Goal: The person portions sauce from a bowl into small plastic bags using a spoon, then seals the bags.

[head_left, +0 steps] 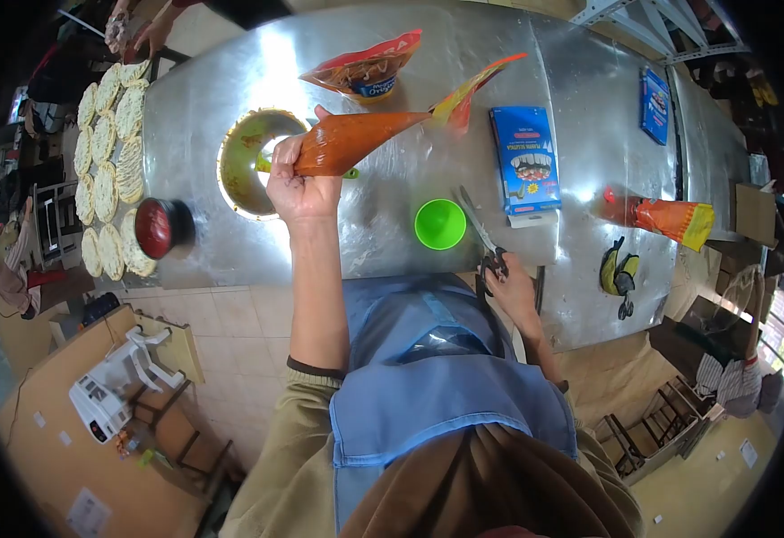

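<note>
My left hand (300, 186) is wrapped round a sauce pouch (356, 139), a bag full of orange-red sauce with a yellow and red end pointing up to the right. It is held above the table, partly over a metal bowl (232, 179) with smears inside. A green handle shows behind the hand. At the table's front edge my right hand (510, 289) grips the black handles of scissors (479, 222), blades pointing away from me. Just left of the blades stands a bright green cup (440, 224).
Flatbreads (103, 139) lie in rows at the left, beside a dark bowl (162, 228) of red sauce. A red packet (363, 67), blue boxes (524, 160), another sauce pouch (670, 220) and a black-and-yellow item (620, 269) are on the metal table (392, 260). Other people's hands (154, 34) show upper left.
</note>
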A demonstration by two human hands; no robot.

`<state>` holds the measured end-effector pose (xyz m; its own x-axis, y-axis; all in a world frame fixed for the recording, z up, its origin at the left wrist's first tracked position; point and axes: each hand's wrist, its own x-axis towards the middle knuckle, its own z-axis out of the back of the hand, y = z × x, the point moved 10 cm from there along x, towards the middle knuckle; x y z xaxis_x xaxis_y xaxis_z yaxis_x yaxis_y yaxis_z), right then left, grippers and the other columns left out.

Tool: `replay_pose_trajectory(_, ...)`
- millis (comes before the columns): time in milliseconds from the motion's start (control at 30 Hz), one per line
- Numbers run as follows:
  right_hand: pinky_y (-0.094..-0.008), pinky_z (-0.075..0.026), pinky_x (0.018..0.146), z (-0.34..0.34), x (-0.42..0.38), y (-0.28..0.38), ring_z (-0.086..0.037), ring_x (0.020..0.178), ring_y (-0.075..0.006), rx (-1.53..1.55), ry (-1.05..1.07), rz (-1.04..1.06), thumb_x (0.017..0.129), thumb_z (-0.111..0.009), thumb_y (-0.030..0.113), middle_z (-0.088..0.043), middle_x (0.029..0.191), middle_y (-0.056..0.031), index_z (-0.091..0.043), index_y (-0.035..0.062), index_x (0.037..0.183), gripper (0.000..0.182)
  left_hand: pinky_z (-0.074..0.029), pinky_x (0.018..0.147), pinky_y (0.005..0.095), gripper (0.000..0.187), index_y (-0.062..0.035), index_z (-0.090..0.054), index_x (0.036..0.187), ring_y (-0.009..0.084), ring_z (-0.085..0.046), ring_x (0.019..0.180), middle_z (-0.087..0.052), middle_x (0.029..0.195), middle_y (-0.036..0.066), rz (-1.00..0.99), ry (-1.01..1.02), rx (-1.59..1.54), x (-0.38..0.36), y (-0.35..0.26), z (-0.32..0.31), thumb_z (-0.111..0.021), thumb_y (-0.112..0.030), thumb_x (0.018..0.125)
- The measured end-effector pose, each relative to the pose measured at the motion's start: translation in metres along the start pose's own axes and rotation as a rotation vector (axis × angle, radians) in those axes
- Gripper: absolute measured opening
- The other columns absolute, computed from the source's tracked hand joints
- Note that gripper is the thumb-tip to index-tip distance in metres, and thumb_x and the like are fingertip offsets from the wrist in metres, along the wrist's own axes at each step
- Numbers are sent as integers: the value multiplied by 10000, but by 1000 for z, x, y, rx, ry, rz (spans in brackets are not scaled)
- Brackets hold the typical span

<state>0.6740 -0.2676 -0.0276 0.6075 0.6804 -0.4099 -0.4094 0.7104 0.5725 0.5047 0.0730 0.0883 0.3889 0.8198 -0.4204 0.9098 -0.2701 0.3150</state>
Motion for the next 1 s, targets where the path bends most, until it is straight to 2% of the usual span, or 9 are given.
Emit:
replay_pose_trajectory(267, -453, -463, 694, -4, 9, 5, -598, 828, -389, 21, -23, 31, 794, -656, 308, -576, 955, -215, -485, 17, 1083, 445, -323, 1040, 519, 313, -145, -260, 522, 99, -344, 498, -240, 476, -28, -28, 26, 21, 3, -5, 4, -267, 39, 775)
replay_pose_trajectory(467, -447, -469, 694, 5, 13, 16, -602, 825, -380, -22, -58, 94, 791, -663, 298, -571, 949, -211, -491, 12, 1086, 446, -321, 1041, 515, 315, -147, -270, 534, 92, -350, 504, -238, 475, -34, -40, 40, 48, 1, -3, 1, -259, 37, 789)
replay_pose_trajectory(600, -439, -475, 699, 5, 14, 15, -605, 835, -378, -2, -37, 60, 784, -671, 301, -573, 972, -211, -496, 4, 1092, 461, -322, 1041, 505, 318, -153, -269, 543, 89, -349, 504, -238, 480, -41, -21, 80, 80, 0, -1, -6, -260, 27, 804)
replay_pose_trajectory(800, -429, -478, 723, 1, 16, 8, -612, 864, -364, -25, -18, 42, 784, -671, 310, -575, 1002, -210, -493, -5, 1106, 484, -317, 1046, 483, 363, -166, -261, 564, 87, -342, 511, -228, 491, -45, 28, 160, 88, -5, 5, -18, -267, -67, 914)
replay_pose_trajectory(900, -426, -477, 733, -1, 17, 5, -608, 878, -364, -21, -5, 23, 783, -671, 308, -575, 1014, -212, -489, -5, 1113, 490, -283, 1061, 485, 305, -141, -291, 562, 93, -386, 506, -304, 492, -26, 37, 258, 138, -11, 11, -30, -291, 43, 806)
replay_pose_trajectory(1000, -423, -475, 740, -5, 18, 0, -602, 889, -369, 11, 14, -12, 782, -671, 303, -575, 1026, -214, -488, -6, 1114, 488, -270, 1066, 485, 322, -148, -284, 557, 86, -389, 512, -289, 494, -32, 16, 246, 192, -13, 13, -33, -278, 45, 815)
